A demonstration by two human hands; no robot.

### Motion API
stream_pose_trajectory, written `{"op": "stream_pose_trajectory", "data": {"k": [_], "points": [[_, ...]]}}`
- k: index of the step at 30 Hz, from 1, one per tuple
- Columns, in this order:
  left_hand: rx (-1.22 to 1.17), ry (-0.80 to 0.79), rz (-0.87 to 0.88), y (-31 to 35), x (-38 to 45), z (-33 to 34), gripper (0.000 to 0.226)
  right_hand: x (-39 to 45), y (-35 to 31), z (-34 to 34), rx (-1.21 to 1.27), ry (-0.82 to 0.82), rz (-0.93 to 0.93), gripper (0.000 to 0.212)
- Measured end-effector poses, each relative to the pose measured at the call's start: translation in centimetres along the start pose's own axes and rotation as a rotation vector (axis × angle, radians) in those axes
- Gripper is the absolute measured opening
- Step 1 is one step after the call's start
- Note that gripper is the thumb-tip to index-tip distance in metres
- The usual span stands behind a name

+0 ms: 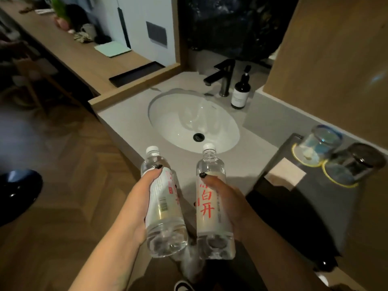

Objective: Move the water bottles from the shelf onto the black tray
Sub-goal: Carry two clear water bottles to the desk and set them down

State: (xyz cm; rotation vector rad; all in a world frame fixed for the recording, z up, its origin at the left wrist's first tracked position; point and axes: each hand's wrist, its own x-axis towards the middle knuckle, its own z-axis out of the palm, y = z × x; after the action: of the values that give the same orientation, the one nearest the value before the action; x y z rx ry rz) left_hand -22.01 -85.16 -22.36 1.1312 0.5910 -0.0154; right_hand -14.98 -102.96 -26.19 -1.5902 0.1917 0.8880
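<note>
1. Grey stone table (126,124) with a white oval sink (193,120) set into it; the drain shows as a dark ring near the front of the bowl.
2. Black tap (222,77) behind the sink, with a dark pump bottle (241,91) just to its right, upright on the table.
3. Long wooden shelf (69,49) running back on the left. It carries a narrow black tray (134,74) at its near end, a pale green card (112,48) and a mug (89,30) farther back.
4. Dark tray (315,192) on the right part of the table. It holds two upturned glasses, one clear (319,143) and one smoky (354,162), touching each other, and a pale card (285,173) to their left.
5. Left hand (144,198): grip closed round the left bottle (161,202), thumb across the label. The bottle has a white cap and clear water, leans a little left, and is held in the air in front of the table's edge.
6. Right hand (228,202): grip closed round the right bottle (212,202), thumb on the front of the label, which bears red characters. This bottle is nearly upright, just beside the left one, not touching it.
7. Herringbone wooden floor (69,185) below, with a dark glossy object (19,190) at the left edge.
</note>
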Motion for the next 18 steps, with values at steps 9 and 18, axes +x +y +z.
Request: {"op": "stream_pose_trajectory", "data": {"k": [9, 18], "points": [[-0.184, 0.118, -0.201, 2.9, 2.0, -3.9, 0.049, 3.3, -5.3, 6.0, 0.024, -0.088, 0.022, 0.051], [-0.175, 0.022, -0.207, 9.6, 7.7, -13.1, 0.047, 6.8, -10.9, 16.0, 0.015, -0.096, -0.032, 0.038]]}}
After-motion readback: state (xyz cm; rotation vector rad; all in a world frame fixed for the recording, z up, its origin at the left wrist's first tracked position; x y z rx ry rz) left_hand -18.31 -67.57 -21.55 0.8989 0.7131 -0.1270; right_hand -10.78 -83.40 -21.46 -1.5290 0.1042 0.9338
